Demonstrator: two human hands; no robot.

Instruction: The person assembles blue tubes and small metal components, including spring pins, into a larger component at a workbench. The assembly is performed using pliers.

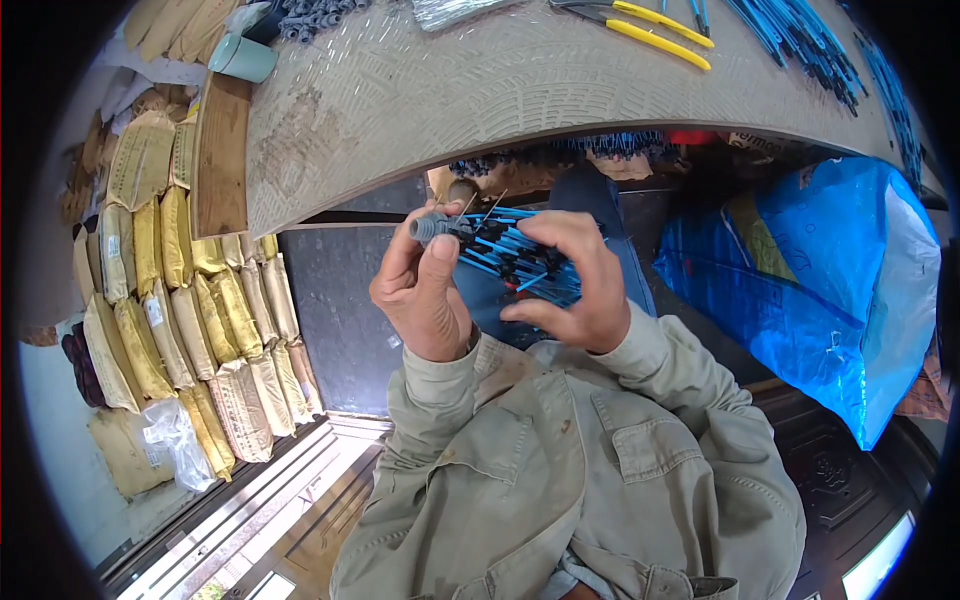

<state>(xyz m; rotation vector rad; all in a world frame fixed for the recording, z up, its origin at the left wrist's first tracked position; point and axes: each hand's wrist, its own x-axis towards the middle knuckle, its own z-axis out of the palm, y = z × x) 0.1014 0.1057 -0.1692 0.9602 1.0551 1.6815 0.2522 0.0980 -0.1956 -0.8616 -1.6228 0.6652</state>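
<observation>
Here your left hand (425, 300) pinches the grey threaded fitting (432, 228), seemingly to steady it, while your right hand (588, 285) curls wide around the bundled blue-and-black sticks (520, 262), likely holding them gathered, just your side of the tabletop (400, 90)!

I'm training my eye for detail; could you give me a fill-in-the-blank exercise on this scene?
The left hand holds a fitting coloured ____.
The sticks beside the right hand are black and ____.
The tool on the table has ____ handles.
The big blue bag is on the person's ____ side.
Missing words: gray; blue; yellow; right.
</observation>
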